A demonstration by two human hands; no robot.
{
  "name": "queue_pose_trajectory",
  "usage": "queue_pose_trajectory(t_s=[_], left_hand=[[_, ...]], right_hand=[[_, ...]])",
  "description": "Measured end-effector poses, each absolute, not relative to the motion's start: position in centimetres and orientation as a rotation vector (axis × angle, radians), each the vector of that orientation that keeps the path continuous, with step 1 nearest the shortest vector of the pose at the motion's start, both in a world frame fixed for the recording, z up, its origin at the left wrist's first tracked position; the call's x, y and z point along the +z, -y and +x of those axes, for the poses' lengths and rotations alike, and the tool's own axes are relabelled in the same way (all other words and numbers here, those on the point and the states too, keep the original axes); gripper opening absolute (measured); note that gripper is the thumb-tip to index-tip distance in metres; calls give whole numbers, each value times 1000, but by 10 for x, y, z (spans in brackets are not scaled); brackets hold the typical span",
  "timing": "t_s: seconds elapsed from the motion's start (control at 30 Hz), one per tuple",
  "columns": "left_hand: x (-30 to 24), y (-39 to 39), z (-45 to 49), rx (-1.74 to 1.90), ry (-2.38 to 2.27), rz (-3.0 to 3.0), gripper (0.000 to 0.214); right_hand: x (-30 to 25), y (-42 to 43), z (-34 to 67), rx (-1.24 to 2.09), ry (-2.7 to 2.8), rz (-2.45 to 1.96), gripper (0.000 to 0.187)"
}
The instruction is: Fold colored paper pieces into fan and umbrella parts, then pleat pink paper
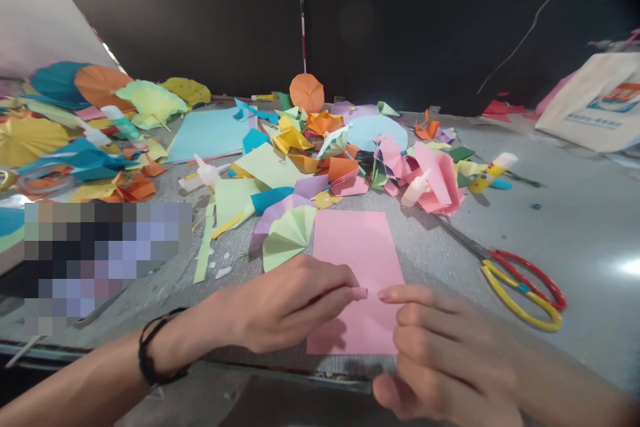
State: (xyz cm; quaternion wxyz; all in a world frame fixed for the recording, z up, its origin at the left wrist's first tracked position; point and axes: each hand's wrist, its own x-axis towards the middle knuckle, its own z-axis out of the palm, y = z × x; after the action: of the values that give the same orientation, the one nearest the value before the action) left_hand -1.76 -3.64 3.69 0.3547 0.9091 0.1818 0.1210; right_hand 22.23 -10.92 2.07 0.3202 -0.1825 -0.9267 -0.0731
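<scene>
A pink sheet of paper (353, 247) lies flat near the table's front edge. Over its left side is my left hand (295, 300), with thumb and fingers pressed together. At their tips shows a small pink bit, too small to tell whether it is paper or a fingertip. My right hand (440, 340), slightly blurred, hovers at the sheet's right edge. Its index finger stretches toward the left fingertips, the thumb is held apart below, and nothing shows in it. Touching the sheet's upper left is a pleated light green paper fan (290, 237), with a purple pleated piece (280, 213) behind it.
Scissors (523, 287) with red and yellow handles lie at right. Behind are crumpled coloured papers (300, 147), a yellow glue stick (493, 173) and small white glue bottles (206, 173). Paper fans (150, 103) sit at left, a white bag (590, 103) at right. A blurred-out patch covers the left front.
</scene>
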Motion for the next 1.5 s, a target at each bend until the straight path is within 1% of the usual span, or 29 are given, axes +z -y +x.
queue_pose_trajectory(t_s=[0.07, 0.13, 0.33, 0.6, 0.83, 0.9, 0.97, 1.07, 1.23, 1.37, 1.43, 1.5], left_hand=[[38, 35, -18, 265, -472, 2318, 38], [38, 35, -18, 234, -482, 2304, 36], [37, 34, -18, 196, -470, 2278, 39], [35, 33, -15, 156, -411, 2216, 40], [34, 32, -18, 94, -347, 2092, 39], [33, 32, -18, 70, -326, 2069, 38], [32, 32, -18, 61, -326, 2074, 37], [30, 31, -17, 48, -332, 2109, 31], [28, 31, -17, 48, -345, 2249, 25], [22, 33, -18, 192, -362, 2445, 24], [15, 34, -18, 251, -355, 2588, 20], [9, 34, -18, 234, -345, 2759, 14]], right_hand=[[16, 106, 220, -254, 2442, -439, 43], [9, 103, 218, -267, 2417, -421, 47], [-2, 105, 218, -224, 2397, -446, 47], [10, 109, 217, -283, 2501, -445, 48], [7, 114, 215, -314, 2550, -487, 45], [4, 109, 215, -376, 2413, -184, 41], [3, 102, 214, -382, 2334, -96, 41], [5, 98, 212, -362, 2362, -88, 35], [8, 104, 213, -204, 2418, -210, 38], [14, 107, 219, -68, 2504, -397, 31], [20, 106, 221, -9, 2509, -504, 31], [23, 105, 223, 66, 2483, -626, 33]])
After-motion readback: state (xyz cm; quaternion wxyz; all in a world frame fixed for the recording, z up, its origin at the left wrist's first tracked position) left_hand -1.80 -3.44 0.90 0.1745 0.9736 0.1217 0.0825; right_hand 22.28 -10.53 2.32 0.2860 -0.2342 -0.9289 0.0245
